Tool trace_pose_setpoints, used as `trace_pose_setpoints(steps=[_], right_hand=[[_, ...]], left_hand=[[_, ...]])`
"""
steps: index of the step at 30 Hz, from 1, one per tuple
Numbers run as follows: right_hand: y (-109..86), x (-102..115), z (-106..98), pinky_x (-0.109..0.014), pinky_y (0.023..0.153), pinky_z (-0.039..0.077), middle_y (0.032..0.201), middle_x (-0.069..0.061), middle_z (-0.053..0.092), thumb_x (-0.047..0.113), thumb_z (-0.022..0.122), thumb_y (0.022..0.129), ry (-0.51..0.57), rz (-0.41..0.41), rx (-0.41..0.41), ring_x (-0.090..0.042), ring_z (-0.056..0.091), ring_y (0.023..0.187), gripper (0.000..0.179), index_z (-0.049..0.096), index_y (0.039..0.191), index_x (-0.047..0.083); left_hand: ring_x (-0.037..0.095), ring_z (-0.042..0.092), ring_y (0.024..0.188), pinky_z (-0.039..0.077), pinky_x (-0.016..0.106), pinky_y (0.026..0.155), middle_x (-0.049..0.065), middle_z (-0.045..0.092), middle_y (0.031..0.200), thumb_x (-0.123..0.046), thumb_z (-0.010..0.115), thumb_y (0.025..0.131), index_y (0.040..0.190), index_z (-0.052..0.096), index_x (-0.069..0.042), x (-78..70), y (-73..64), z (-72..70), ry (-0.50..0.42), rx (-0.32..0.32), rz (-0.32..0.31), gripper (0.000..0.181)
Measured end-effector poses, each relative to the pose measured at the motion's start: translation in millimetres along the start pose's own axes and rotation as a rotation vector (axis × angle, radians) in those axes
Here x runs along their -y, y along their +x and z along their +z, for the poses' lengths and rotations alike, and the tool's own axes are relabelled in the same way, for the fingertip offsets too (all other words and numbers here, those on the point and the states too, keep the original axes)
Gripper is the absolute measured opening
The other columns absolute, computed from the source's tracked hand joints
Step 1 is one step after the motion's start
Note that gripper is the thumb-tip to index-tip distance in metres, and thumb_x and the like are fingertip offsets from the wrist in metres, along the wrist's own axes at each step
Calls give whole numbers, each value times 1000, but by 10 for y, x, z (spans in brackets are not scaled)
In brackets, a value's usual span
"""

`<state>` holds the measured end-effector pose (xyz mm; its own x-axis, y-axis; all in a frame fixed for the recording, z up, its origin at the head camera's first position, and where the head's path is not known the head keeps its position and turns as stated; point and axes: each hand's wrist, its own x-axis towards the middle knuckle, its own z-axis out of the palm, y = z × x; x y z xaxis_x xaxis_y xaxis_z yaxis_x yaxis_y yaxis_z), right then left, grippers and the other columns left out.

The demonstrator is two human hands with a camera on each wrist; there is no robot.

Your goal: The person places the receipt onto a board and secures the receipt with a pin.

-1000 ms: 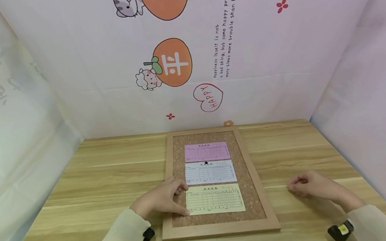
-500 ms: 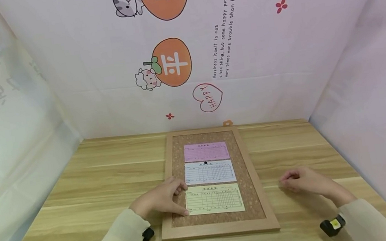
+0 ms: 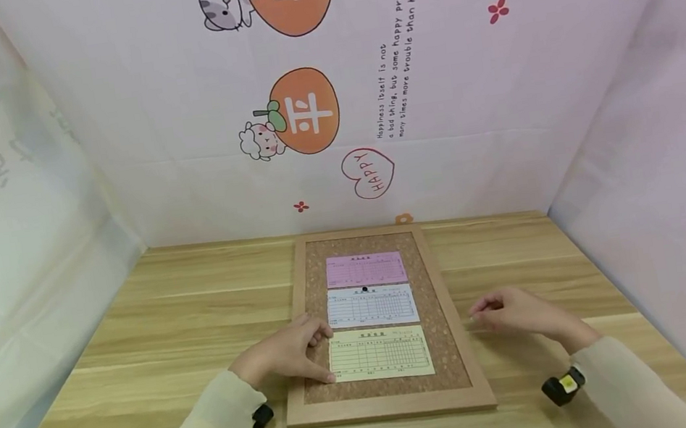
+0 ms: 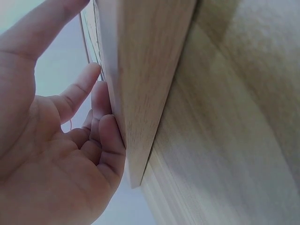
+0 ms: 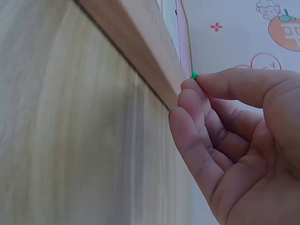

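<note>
A yellow printed form slip (image 3: pixel 379 355) lies on the lower part of a wood-framed cork board (image 3: pixel 325 395). My left hand (image 3: pixel 286 350) rests at its left edge, thumb at the lower corner and a finger near the upper one. To the right of the board, my right hand (image 3: pixel 524 311) hovers close to the frame. In the right wrist view, its thumb and finger pinch a small green pushpin (image 5: pixel 194 75), mostly hidden by the fingertips. Above the yellow slip lie a white slip (image 3: pixel 372 308) and a pink slip (image 3: pixel 365 269). A black pushpin (image 3: pixel 364 289) sits at the white slip's top edge.
The board lies flat on a wood-grain table (image 3: pixel 208 284). Printed cloth (image 3: pixel 464 94) hangs behind it, with more cloth to the left and right. Each wrist wears a small black camera.
My right hand has moved left across the table, towards the board's right edge. My left hand has stayed at the yellow slip's left edge.
</note>
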<state>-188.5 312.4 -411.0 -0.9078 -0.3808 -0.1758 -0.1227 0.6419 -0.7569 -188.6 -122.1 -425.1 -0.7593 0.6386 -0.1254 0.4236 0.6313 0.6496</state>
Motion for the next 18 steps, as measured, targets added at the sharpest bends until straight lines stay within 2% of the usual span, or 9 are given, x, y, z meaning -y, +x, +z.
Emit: trace_pose_setpoints(steps=[4,6,12,18], right_hand=[[70,66,9,-29,63,51,86,-7,65,18,63,98,-2,-44,27,-16,57,73,25,70,111,-2],[106,98,20,-30,64,52,87,-8,66,17,62,98,-4,-62,38,-16,58,75,25,70,112,-2],[219,177,85,-32,71,55,96,-8,69,16,62,98,12,-43,53,-20,62,85,24,70,112,-2],[304,279,150,-30,66,53,90,-8,65,13,60,98,37,-53,89,-19,59,79,23,69,112,-3]], left_hand=[[20,46,102,44,40,93,4,48,110,-32,90,75,123,54,-4,-2,4,-5,-10,5,-10,66],[20,46,102,44,41,92,4,48,110,-32,90,75,123,54,-5,2,6,-4,-13,4,-18,66],[19,46,103,44,40,93,4,48,111,-33,90,75,124,54,-7,11,11,-5,-9,8,-30,67],[20,46,103,44,41,93,4,48,111,-33,90,75,124,54,-6,13,17,-2,-9,11,-22,67]])
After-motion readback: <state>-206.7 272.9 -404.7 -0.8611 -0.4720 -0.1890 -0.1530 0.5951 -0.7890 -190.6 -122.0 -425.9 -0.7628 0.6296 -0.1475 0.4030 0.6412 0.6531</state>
